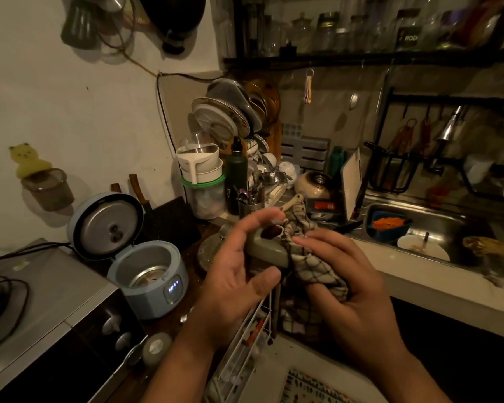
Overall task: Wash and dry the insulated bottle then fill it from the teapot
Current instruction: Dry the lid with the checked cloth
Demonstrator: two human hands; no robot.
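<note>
A person's 2 bare hands meet at frame centre over a dim, crowded kitchen corner. The left hand [233,274] is loosely curled around a grey-green insulated bottle [265,248], thumb low and fingers fanned above it, so the bottle lies tilted between palm and fingertips with its dark mouth facing up toward 12 o'clock. The right hand [352,289] is closed on a checked cloth [314,269], bunching it against the bottle's right side at 3 o'clock of the mouth; the cloth's free end trails up past the opening and more hangs below the hand.

At 9 o'clock of the hands, an open blue rice cooker [146,271] stands on the dark counter, lid raised, beside a grey oven [41,303] at the lower left. At 2 o'clock, a steel sink [437,225] holds a blue tub and a white plate. Farther back, at 12 o'clock, a dark green bottle [235,175] stands upright before a rack of stacked plates [227,112], under a shelf of glass jars [346,33].
</note>
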